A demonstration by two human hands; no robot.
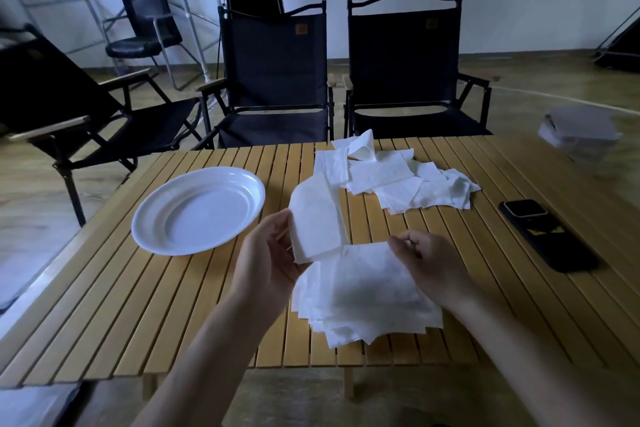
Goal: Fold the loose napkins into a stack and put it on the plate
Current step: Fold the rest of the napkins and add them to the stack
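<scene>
A white napkin (317,218) hangs in the air over the slatted wooden table (145,305), pinched at its lower left edge by my left hand (268,258). My right hand (433,263) hovers just right of it, fingers curled, above a rough stack of folded napkins (367,298) lying near the table's front edge; whether it touches the stack is unclear. A heap of loose white napkins (398,180) lies at the back of the table. The white plate (199,210) stands bare at the left, apart from all napkins.
A black phone (547,236) lies on the table at the right. A pale box (578,135) sits at the far right edge. Three dark folding chairs (273,80) stand behind and left of the table.
</scene>
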